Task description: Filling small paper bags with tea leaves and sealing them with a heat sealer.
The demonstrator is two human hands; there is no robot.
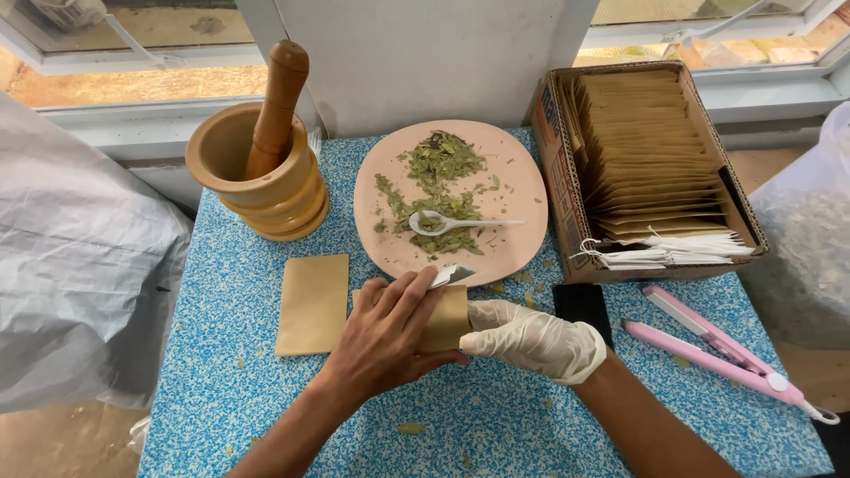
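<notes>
**A:** Start closest to the camera. What are the hands doing?

**B:** Both are on one small tan paper sachet [449,320] lying on the blue speckled bench [239,398]. The bare left hand [387,335] lies flat over it, fingers spread and pressing down, not curled round anything. The gloved right hand [534,339] comes in from the side, its fingers [482,329] pinching the sachet's right edge.

**A:** So which step would you call it?

**B:** I'd judge the sachet is being flattened or readied at its mouth. A small white tag [453,274] sticks out at its top edge, just short of the plate.

**A:** Anything beside it?

**B:** A second flat sachet [312,304] lies just to the left, untouched. To the right lie a black rectangular object [583,305] and, further right, a pink clamp-type sealing tool [722,352], both apart from the hands.

**A:** And further back?

**B:** A pink plate [522,177] with dried green leaf pieces [438,190] and a white spoon [456,222] lying in them. Left of it is a wooden mortar [257,181] with its pestle [276,106] leaning inside; right of it is a cardboard box [553,159] packed with upright sachets and tags.

**A:** What would a following move need?

**B:** In my judgement, one hand must keep the sachet steady while the other lets go, since spoon and tool both lie out of reach of the present grip.
</notes>
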